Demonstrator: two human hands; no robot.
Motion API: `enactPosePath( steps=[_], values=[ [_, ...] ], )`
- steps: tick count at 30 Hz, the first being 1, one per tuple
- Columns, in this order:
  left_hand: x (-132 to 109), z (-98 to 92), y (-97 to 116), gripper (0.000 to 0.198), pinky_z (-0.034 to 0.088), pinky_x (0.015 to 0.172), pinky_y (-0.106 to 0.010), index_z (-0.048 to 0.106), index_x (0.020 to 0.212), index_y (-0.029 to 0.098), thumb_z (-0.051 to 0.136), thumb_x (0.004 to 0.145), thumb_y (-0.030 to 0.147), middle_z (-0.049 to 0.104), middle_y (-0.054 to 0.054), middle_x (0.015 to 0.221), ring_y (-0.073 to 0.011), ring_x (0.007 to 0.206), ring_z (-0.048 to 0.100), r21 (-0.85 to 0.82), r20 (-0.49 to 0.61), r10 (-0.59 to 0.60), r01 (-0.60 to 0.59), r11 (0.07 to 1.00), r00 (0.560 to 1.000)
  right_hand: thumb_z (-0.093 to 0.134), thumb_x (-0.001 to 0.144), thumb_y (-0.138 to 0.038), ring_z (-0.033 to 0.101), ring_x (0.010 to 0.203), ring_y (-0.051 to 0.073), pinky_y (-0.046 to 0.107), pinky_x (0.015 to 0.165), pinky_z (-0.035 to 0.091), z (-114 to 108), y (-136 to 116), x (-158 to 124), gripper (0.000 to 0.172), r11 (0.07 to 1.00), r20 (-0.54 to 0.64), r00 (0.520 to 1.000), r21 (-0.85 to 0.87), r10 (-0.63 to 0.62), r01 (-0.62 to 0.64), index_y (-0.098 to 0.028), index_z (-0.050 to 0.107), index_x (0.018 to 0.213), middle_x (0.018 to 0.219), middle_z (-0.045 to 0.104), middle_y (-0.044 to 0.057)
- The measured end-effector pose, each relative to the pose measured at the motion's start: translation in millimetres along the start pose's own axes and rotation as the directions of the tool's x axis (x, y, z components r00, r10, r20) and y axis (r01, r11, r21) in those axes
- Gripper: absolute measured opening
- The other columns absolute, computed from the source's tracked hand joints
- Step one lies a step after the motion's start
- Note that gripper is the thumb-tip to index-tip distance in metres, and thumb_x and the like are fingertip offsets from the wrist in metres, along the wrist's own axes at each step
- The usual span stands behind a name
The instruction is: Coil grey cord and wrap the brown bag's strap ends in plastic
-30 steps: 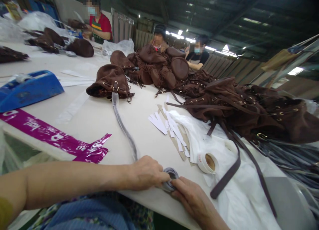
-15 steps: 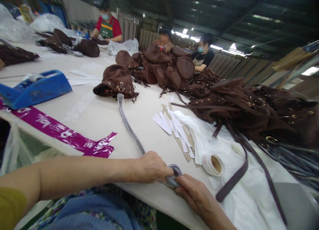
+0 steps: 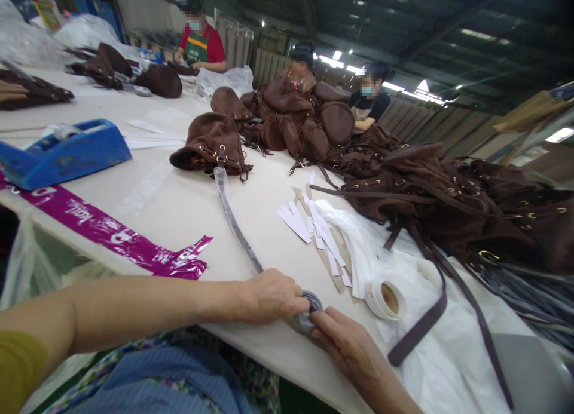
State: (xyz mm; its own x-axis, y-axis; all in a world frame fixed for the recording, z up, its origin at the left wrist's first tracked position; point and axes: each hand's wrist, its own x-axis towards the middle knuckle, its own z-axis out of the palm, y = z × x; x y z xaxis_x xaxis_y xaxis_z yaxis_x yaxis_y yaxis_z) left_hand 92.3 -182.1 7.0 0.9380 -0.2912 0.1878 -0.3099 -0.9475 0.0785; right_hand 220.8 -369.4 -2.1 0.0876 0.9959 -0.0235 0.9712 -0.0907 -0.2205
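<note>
Near the front edge of the white table [image 3: 188, 211], my left hand [image 3: 269, 296] and my right hand [image 3: 345, 345] pinch a coiled roll of plastic-wrapped strap [image 3: 309, 309] from both sides. The strap [image 3: 233, 220] runs back across the table from the roll to a brown suede bucket bag [image 3: 210, 145]. Both hands have their fingers closed on the roll.
A roll of white stickers [image 3: 383, 297] and loose white paper strips [image 3: 309, 223] lie right of the strap. A heap of brown bags [image 3: 430, 193] fills the right side. A blue tape dispenser [image 3: 63, 151] and magenta tape [image 3: 112, 235] sit left. Three other people work at the far side.
The hands stay on the roll and keep turning it. The view has shifted a little, so the table items sit slightly further right and lower in the picture.
</note>
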Motion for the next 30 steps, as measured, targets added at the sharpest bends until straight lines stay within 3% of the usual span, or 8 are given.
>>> enactPosePath(
  steps=[3,6,10,14,18,22,26,30],
  values=[
    [4.9,7.5,19.9,0.008,0.044,0.055,-0.029,0.055,0.083,0.016,0.051,0.089,0.015,0.065,-0.005,0.078,-0.0192,0.068,0.060,-0.008,-0.022,-0.116,0.116,0.993,0.993,0.049,0.088,-0.018,0.063,0.063,0.018,0.025,0.052,0.038,3.5,-10.7,6.0,0.012,0.993,0.019,0.993,-0.042,0.115,-0.114,-0.023,0.056,0.097,0.073,0.065,0.002],
    [0.7,12.2,28.5,0.007,0.045,0.057,-0.030,0.056,0.087,0.015,0.050,0.090,0.016,0.065,-0.005,0.081,-0.0198,0.071,0.060,-0.026,-0.032,-0.154,0.153,0.988,0.988,0.044,0.091,-0.019,0.064,0.064,0.018,0.024,0.053,0.040,8.8,-16.1,11.7,0.012,0.986,0.010,0.987,0.049,0.158,-0.159,-0.022,0.054,0.085,0.072,0.066,0.001],
    [-5.3,-2.7,-1.4,0.024,0.039,0.054,-0.025,0.058,0.109,0.024,0.060,0.087,0.033,0.065,0.000,0.088,-0.0177,0.076,0.061,-0.110,0.091,-0.129,0.139,0.984,0.987,0.038,0.096,-0.026,0.064,0.070,0.017,0.024,0.060,0.044,7.2,-1.5,13.2,0.017,0.991,-0.026,1.000,0.134,-0.017,0.020,-0.022,0.055,0.091,0.078,0.065,0.002],
    [2.6,-15.7,-27.8,0.025,0.034,0.052,-0.023,0.061,0.111,0.032,0.061,0.087,0.029,0.060,0.000,0.088,-0.0162,0.078,0.058,-0.112,0.189,-0.005,0.027,0.993,0.982,0.034,0.098,-0.028,0.064,0.068,0.017,0.024,0.059,0.045,1.2,11.5,12.0,0.023,0.992,-0.012,0.997,0.099,-0.073,0.074,-0.022,0.057,0.096,0.077,0.065,0.003],
    [6.2,-3.1,-4.2,0.014,0.040,0.058,-0.026,0.063,0.091,0.017,0.050,0.092,0.022,0.059,-0.005,0.089,-0.0189,0.081,0.054,-0.029,0.033,-0.006,0.007,1.000,0.999,0.035,0.097,-0.027,0.064,0.059,0.018,0.025,0.049,0.040,5.8,-1.2,14.2,0.023,0.997,-0.105,0.995,-0.078,0.003,-0.011,-0.022,0.056,0.106,0.072,0.066,0.002],
    [-4.2,7.6,17.6,0.011,0.044,0.062,-0.030,0.061,0.083,0.013,0.052,0.089,0.015,0.057,-0.006,0.082,-0.0197,0.075,0.051,-0.008,-0.071,-0.108,0.107,0.994,0.992,0.035,0.097,-0.027,0.062,0.055,0.017,0.025,0.047,0.038,14.5,-17.0,20.7,0.024,0.994,-0.180,0.983,-0.101,0.024,-0.043,-0.022,0.056,0.087,0.069,0.064,0.002],
    [-10.3,-1.8,-14.8,0.019,0.047,0.074,-0.031,0.064,0.076,0.018,0.063,0.084,0.034,0.056,-0.008,0.091,-0.0209,0.084,0.052,-0.071,-0.063,-0.002,-0.002,0.997,0.998,0.035,0.098,-0.030,0.062,0.062,0.017,0.024,0.053,0.043,8.6,-9.9,28.9,0.027,0.994,-0.128,0.986,0.016,-0.110,0.112,-0.022,0.054,0.081,0.070,0.062,0.002],
    [-9.8,-8.3,-46.1,0.013,0.046,0.070,-0.022,0.066,0.090,0.022,0.065,0.083,0.034,0.054,-0.006,0.104,-0.0155,0.083,0.055,-0.131,0.002,0.083,-0.082,0.988,0.997,0.042,0.095,-0.023,0.064,0.067,0.018,0.025,0.057,0.046,0.3,-2.0,39.2,0.015,0.992,-0.048,0.993,0.059,-0.107,0.110,-0.022,0.057,0.093,0.077,0.065,0.002]
  ],
)
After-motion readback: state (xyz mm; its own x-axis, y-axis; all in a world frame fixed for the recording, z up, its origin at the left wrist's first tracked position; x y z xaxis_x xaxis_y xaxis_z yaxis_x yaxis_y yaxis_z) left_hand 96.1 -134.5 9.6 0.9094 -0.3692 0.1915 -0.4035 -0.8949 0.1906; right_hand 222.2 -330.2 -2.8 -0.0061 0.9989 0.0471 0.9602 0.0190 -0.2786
